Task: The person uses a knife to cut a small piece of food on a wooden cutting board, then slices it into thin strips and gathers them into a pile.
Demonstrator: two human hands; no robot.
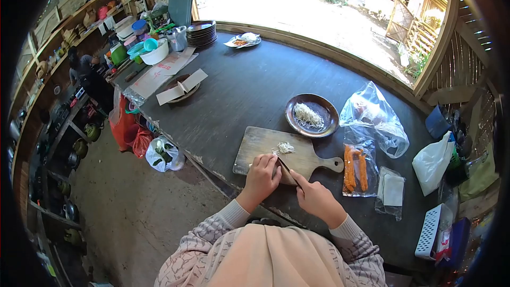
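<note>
A wooden cutting board (248, 148) with a handle lies near the table's front edge. My right hand (317, 200) is closed round the handle of a knife (285, 170), whose blade points towards my left fingers. My left hand (261, 176) rests on the board with its fingers curled and pressed together; what lies under them is mostly hidden. Just beyond those fingertips is a small heap of thin white shreds (285, 148). Behind the board, a brown round dish (332, 127) holds a bigger pile of similar pale shreds (309, 116).
Right of the board lie a clear bag (394, 137), a pack of orange sticks (355, 169) and a small white packet (392, 190). Stacked plates (201, 34) and a plate of food (243, 40) stand farther back. At the far left is another person (90, 77).
</note>
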